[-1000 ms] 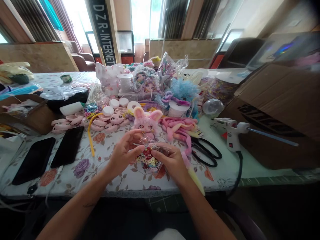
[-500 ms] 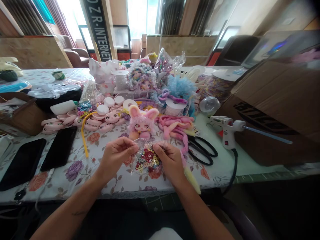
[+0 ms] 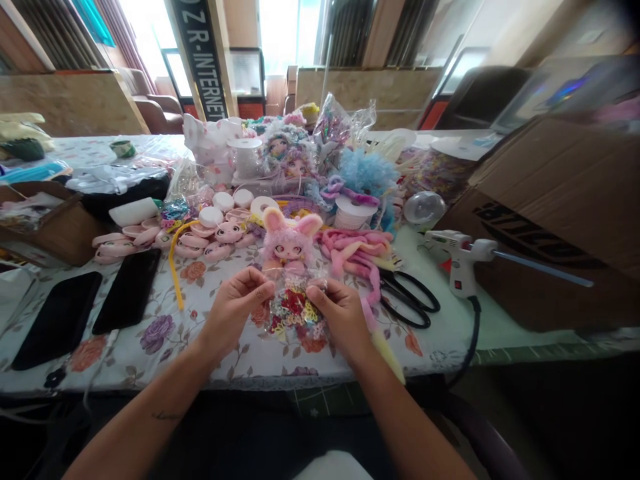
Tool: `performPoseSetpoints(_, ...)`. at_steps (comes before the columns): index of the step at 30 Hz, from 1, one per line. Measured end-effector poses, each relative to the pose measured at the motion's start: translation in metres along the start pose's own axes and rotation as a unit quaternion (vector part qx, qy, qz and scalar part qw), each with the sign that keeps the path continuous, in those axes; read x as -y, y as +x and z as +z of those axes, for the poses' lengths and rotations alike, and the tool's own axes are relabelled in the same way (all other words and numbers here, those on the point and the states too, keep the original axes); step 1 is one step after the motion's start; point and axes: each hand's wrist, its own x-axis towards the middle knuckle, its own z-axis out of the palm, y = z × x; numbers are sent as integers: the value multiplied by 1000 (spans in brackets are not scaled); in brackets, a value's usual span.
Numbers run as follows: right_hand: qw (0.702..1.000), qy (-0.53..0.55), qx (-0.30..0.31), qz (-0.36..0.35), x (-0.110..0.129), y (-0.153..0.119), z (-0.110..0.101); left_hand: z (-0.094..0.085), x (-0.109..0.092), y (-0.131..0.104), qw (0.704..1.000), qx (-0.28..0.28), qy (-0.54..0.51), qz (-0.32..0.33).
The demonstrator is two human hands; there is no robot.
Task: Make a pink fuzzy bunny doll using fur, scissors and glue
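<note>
A clear plastic bag [image 3: 296, 308] full of small colourful charms, red, yellow and white among them, hangs between my two hands above the tablecloth. My left hand [image 3: 243, 303] pinches its upper left edge with thumb and forefinger. At the upper right edge, my right hand [image 3: 343, 313] grips the plastic the same way. Just behind the bag sits a pink fluffy doll [image 3: 290, 247] with rabbit ears and a painted face. Pink and yellow plush strips [image 3: 357, 250] lie to the right of the doll, one trailing past my right hand.
Black-handled scissors [image 3: 410, 300] and a white glue gun [image 3: 457, 260] with a glue stick lie right, before a cardboard box [image 3: 545, 267]. Two dark phones, one a black phone [image 3: 127, 290], lie left. Pink doll faces [image 3: 230, 231], white spools [image 3: 353, 213] and yarn crowd the back.
Both hands keep their pinch on the bag, and its charms have shifted slightly inside. The whole view has moved a little, with things appearing farther right.
</note>
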Motion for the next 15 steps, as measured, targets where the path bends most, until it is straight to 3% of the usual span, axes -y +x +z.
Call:
performPoseSetpoints(4,999,28,28,11,-1,0,1,-3,-3,0,998,-42,-16,40)
performPoseSetpoints(9,1000,8,-14,-15,-4,1,3,-5,-11,-4,993,-28,33,110)
performPoseSetpoints(12,991,-62,-60,-100,-3,0,2,-7,-16,-6,987,-43,79,137)
performPoseSetpoints(15,946,-212,-73,-235,4,-2,0,-9,-20,-9,974,-58,129,176)
